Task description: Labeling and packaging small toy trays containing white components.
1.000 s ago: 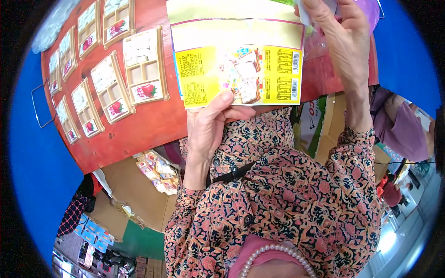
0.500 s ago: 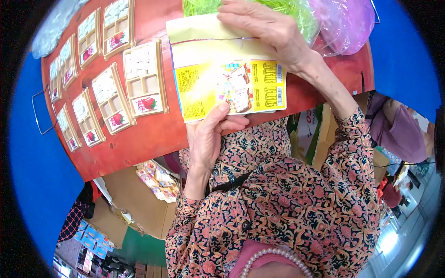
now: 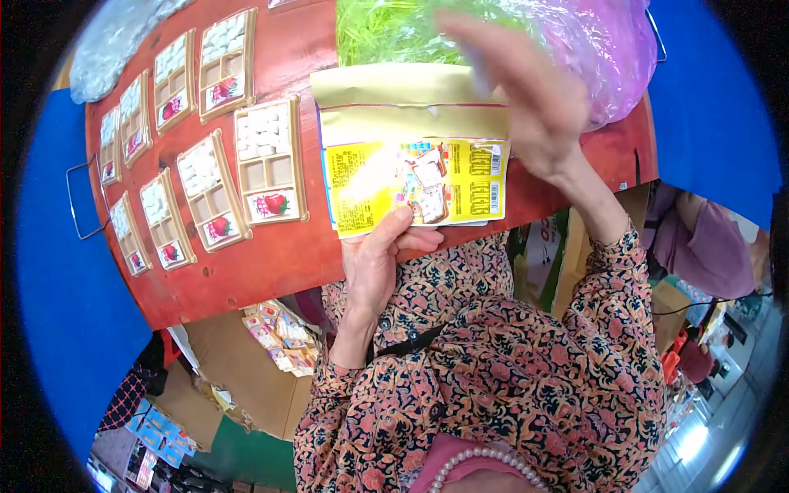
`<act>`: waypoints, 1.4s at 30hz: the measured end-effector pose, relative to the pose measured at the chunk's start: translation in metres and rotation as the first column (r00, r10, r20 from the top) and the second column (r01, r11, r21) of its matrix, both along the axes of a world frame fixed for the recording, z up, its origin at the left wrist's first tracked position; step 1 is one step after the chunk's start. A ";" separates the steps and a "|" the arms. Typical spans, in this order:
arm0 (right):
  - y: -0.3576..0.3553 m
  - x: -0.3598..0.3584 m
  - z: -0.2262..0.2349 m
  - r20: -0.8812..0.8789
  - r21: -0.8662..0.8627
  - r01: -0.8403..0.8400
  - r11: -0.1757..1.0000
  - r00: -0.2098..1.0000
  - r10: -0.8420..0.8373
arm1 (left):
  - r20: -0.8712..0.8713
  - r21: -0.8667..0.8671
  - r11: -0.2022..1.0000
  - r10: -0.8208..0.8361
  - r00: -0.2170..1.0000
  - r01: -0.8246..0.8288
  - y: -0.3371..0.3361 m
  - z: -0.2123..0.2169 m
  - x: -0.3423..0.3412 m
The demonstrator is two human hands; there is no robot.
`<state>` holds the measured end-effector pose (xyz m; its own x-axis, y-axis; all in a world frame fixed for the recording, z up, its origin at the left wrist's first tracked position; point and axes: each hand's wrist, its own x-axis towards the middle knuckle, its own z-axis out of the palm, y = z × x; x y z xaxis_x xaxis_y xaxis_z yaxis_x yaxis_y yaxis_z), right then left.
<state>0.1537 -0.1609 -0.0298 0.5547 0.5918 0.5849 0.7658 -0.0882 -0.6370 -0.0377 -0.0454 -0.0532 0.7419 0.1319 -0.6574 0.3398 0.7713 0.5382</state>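
Left hand pinches the near edge of a gold and yellow packet, keeping it flat on the red tabletop. Right hand, blurred and seemingly open, presses its far right part. Small trays lie left.

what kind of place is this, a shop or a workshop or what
Probably a small packing workshop. Rows of compartment trays with white pieces lie on a red table, bags of green shreds sit behind, and the left hand holds a gold packet.
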 end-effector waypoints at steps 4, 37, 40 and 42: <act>0.018 -0.011 -0.020 0.279 -0.541 -0.102 0.835 0.914 0.293 | 0.014 -0.010 1.000 0.001 1.000 0.000 0.000 -0.003 -0.004; -0.002 -0.018 -0.004 -0.210 -0.385 -0.207 0.899 0.969 0.133 | 0.096 -0.026 0.999 0.037 0.995 -0.034 -0.001 -0.005 -0.002; 0.004 -0.027 -0.003 -0.166 -0.360 -0.171 0.917 0.979 0.118 | 0.094 -0.035 0.999 0.038 0.995 -0.035 -0.001 -0.005 -0.004; 0.004 -0.030 -0.010 -0.065 -0.400 -0.116 0.909 0.993 0.098 | 0.092 -0.029 0.999 0.031 0.995 -0.028 -0.002 -0.004 -0.005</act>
